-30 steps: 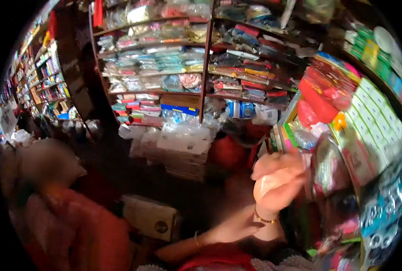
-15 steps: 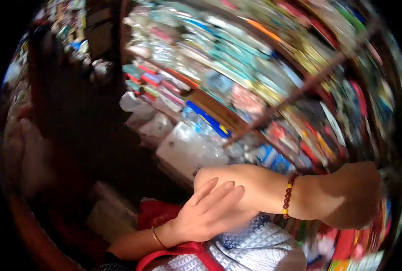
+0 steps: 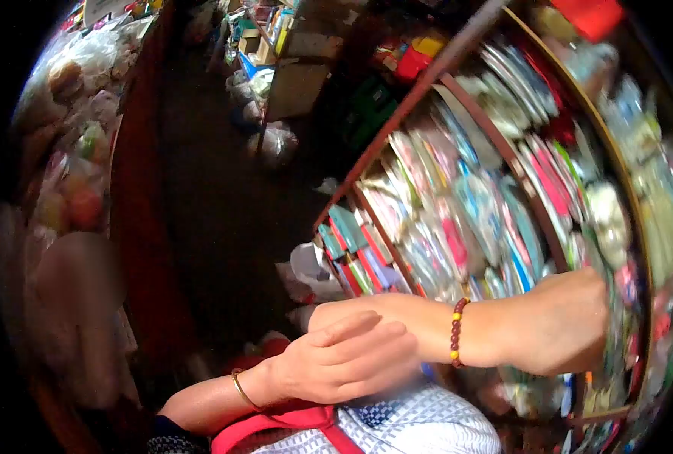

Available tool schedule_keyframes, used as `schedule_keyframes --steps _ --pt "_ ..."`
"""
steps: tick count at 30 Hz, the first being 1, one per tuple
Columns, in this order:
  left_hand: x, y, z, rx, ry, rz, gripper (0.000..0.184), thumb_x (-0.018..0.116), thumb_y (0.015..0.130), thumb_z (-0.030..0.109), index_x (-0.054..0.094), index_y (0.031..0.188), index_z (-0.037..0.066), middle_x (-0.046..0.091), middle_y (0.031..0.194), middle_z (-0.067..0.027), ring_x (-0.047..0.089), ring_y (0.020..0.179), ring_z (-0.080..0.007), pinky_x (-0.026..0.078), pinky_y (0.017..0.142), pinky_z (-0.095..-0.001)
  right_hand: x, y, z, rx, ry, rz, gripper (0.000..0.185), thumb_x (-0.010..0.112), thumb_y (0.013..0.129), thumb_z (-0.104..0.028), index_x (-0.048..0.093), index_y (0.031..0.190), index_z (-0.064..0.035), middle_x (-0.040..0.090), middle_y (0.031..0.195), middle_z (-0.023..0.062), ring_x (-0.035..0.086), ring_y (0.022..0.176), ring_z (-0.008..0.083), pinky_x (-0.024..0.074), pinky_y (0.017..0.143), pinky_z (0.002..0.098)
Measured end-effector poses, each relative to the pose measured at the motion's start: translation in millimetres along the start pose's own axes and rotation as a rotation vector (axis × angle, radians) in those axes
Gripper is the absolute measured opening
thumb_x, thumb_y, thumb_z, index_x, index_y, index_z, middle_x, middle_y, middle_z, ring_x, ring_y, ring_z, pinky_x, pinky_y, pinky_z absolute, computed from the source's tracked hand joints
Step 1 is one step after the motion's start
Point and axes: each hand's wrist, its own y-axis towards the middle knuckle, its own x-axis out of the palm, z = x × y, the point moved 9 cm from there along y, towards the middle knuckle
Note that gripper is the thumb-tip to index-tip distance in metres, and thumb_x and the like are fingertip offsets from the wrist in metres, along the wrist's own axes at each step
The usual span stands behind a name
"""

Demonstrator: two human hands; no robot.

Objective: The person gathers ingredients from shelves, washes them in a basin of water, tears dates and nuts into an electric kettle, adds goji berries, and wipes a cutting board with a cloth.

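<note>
My left hand (image 3: pixel 352 362) lies across my right hand (image 3: pixel 363 309), its fingers stretched out and resting on the skin. A thin gold bangle (image 3: pixel 242 390) circles the left wrist. Most of my right hand, including its fingers, is hidden beneath the left one. A string of dark red and yellow beads (image 3: pixel 456 333) sits round the right wrist. Below the hands are a red strap (image 3: pixel 276 421) and white-and-blue patterned cloth (image 3: pixel 420 424) at my body. No item shows in the left hand; whether the right holds anything is hidden.
A wooden shelf (image 3: pixel 397 132) packed with plastic-wrapped goods rises on the right. A dark aisle floor (image 3: pixel 208 204) runs ahead. Bagged goods (image 3: pixel 83 60) line the left side. A white bag (image 3: pixel 310 265) stands by the shelf's foot, and cardboard boxes (image 3: pixel 295 87) are farther back.
The view has swung left, so the shelf sits farther right and more of the aisle and left-hand goods show. My hands stay laid together.
</note>
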Motion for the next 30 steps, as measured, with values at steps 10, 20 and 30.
schedule_keyframes --steps 10,20,30 --pt "-37.1 14.5 -340.5 -0.107 -0.222 0.055 0.045 0.053 0.079 0.015 0.052 0.121 -0.001 0.05 0.126 -0.0216 0.05 0.117 -0.0327 0.039 0.098 -0.0432 -288.0 92.3 74.4 -0.271 1.181 -0.339 0.019 0.057 0.082 -0.013 0.064 0.065 -0.0163 0.061 0.059 -0.0015 0.06 0.054 0.0135 0.0431 0.045 0.0285" --pt "-139.6 37.4 -698.9 -0.377 -0.413 0.155 0.056 0.064 0.076 0.007 0.047 0.129 0.002 0.052 0.114 -0.0215 0.053 0.104 -0.0344 0.044 0.089 -0.0394 -611.5 219.5 195.9 -0.367 1.282 -0.204 0.02 0.058 0.081 -0.009 0.064 0.062 -0.0074 0.059 0.053 0.0027 0.054 0.045 0.0114 0.0375 0.039 0.0248" --pt "-253.7 18.5 -996.2 -0.439 -0.634 0.126 0.064 0.063 0.079 0.006 0.036 0.138 0.005 0.042 0.132 -0.0202 0.045 0.121 -0.0328 0.038 0.099 -0.0367 -861.6 330.1 374.9 -0.382 1.284 -0.141 0.02 0.049 0.084 -0.01 0.058 0.066 -0.0087 0.052 0.057 0.0016 0.047 0.048 0.0111 0.0339 0.042 0.0277"
